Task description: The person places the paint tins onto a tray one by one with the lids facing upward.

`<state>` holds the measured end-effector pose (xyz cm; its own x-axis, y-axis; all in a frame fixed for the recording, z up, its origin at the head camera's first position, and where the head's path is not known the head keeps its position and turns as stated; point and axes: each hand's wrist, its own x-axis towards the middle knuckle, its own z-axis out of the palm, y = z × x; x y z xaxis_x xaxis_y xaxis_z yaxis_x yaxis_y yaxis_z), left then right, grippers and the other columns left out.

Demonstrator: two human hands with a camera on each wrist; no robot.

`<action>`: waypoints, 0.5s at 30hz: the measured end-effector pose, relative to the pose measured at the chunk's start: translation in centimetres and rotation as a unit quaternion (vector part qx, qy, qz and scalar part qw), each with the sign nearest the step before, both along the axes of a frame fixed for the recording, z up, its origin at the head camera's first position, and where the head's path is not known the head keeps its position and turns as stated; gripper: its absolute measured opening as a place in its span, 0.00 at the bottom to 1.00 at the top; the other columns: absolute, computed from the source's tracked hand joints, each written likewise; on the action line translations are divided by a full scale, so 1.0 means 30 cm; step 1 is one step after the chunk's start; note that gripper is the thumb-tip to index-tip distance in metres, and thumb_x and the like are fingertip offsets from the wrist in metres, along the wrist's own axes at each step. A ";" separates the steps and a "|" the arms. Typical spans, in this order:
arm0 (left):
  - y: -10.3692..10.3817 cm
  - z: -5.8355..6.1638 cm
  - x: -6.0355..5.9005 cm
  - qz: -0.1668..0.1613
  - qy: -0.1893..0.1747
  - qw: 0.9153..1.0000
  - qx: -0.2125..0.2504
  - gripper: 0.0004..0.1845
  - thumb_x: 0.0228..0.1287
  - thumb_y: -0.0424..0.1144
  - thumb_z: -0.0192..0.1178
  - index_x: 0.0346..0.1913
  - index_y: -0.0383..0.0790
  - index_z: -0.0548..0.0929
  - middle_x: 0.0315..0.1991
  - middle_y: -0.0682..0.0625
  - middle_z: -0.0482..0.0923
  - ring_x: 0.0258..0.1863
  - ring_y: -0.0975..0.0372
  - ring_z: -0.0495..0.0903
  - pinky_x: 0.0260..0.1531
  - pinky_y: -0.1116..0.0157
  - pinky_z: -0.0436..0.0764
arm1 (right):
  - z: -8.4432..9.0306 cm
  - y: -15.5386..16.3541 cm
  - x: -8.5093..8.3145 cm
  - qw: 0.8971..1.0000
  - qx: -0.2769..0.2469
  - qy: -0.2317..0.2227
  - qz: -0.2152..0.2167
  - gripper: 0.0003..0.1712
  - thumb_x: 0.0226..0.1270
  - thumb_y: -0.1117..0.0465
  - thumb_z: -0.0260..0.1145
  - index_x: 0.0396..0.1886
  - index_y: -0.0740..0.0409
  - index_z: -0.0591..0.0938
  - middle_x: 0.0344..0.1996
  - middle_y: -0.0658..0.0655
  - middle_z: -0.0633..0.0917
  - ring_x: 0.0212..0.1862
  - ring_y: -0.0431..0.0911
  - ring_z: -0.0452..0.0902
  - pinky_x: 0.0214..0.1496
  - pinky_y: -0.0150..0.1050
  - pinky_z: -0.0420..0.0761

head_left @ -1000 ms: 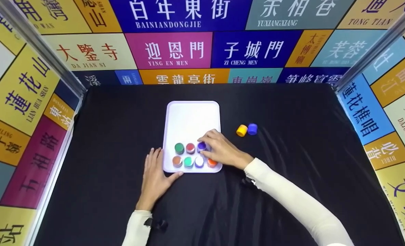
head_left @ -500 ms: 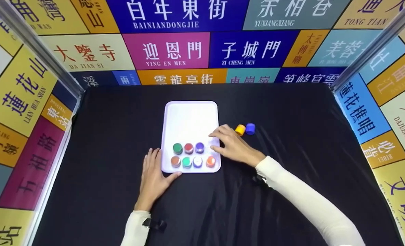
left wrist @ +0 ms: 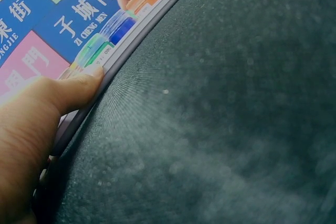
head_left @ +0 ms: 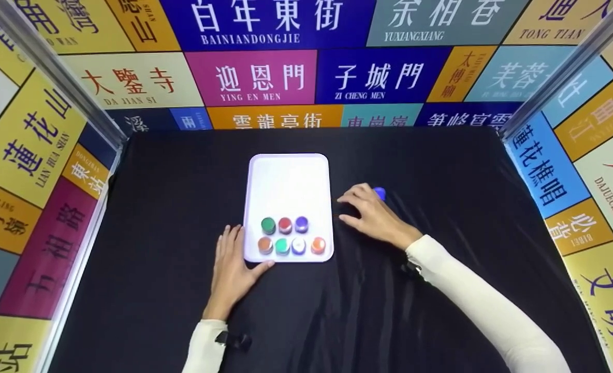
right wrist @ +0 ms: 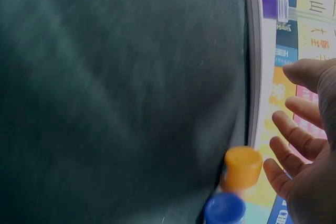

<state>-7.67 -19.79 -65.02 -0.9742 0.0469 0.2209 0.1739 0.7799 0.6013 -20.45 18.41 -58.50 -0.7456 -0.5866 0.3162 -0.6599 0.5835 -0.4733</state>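
A white rectangular tray (head_left: 288,186) lies on the black cloth. Several small jars stand in two rows at its near end: green (head_left: 268,225), red (head_left: 285,225) and purple (head_left: 301,224) behind, with brown, teal, white-topped and orange (head_left: 318,245) in front. My left hand (head_left: 231,280) rests at the tray's near left corner, fingers straight along the side and thumb on the front rim. Right of the tray, my right hand (head_left: 374,215) hovers with spread fingers and holds nothing. Near it are a yellow-orange jar (right wrist: 243,167), hidden in the head view, and a blue jar (head_left: 379,193), partly covered.
Black cloth (head_left: 182,176) covers the table on both sides of the tray. Panels with large printed characters (head_left: 254,77) enclose the back and sides. Metal posts (head_left: 544,83) stand at the back corners.
My right hand has let go of the purple jar, leaving it in the back row, and has moved right, off the tray towards the yellow-orange and blue jars. The left hand stays put.
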 end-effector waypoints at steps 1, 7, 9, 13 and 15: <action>0.000 0.000 0.000 0.000 0.001 1.000 0.000 0.62 0.57 0.63 0.81 0.84 0.30 0.64 0.83 0.33 0.63 0.88 0.41 0.50 0.88 0.43 0.45 | 0.000 0.009 -0.002 1.000 0.001 0.001 -0.002 0.22 0.70 0.60 0.80 0.60 0.64 0.89 0.54 0.61 0.86 0.63 0.59 0.76 0.68 0.56 0.77; 0.001 0.001 0.001 -0.001 0.008 1.000 0.002 0.62 0.56 0.64 0.81 0.84 0.29 0.65 0.83 0.33 0.64 0.88 0.40 0.51 0.88 0.43 0.45 | 0.000 0.056 -0.019 1.000 0.009 -0.009 -0.021 0.22 0.69 0.62 0.81 0.59 0.64 0.89 0.55 0.61 0.86 0.62 0.59 0.75 0.67 0.60 0.76; 0.001 0.001 0.002 -0.001 0.009 1.000 0.002 0.62 0.56 0.64 0.81 0.84 0.29 0.65 0.83 0.32 0.64 0.88 0.40 0.51 0.88 0.42 0.46 | -0.004 0.072 -0.026 0.999 0.012 -0.012 -0.029 0.21 0.68 0.62 0.81 0.59 0.64 0.90 0.55 0.61 0.86 0.63 0.60 0.74 0.68 0.59 0.75; 0.002 0.000 0.002 -0.002 0.009 1.000 0.000 0.63 0.56 0.64 0.81 0.84 0.29 0.64 0.83 0.32 0.64 0.88 0.40 0.51 0.88 0.42 0.46 | -0.017 0.101 -0.043 0.999 0.012 -0.004 -0.034 0.21 0.66 0.64 0.82 0.57 0.65 0.90 0.55 0.62 0.86 0.63 0.61 0.74 0.70 0.60 0.74; 0.002 -0.001 0.001 -0.003 0.010 1.000 0.000 0.63 0.56 0.64 0.81 0.84 0.29 0.64 0.83 0.32 0.64 0.88 0.40 0.51 0.88 0.42 0.46 | -0.021 0.112 -0.049 0.999 0.009 -0.004 -0.033 0.21 0.66 0.65 0.82 0.57 0.65 0.90 0.56 0.63 0.86 0.63 0.62 0.74 0.70 0.60 0.73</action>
<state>-7.65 -19.73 -65.05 -0.9696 0.0519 0.2393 0.1892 0.7794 0.5973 -21.94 21.77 -59.14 -0.7854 -0.5413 0.3003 -0.6159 0.6346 -0.4668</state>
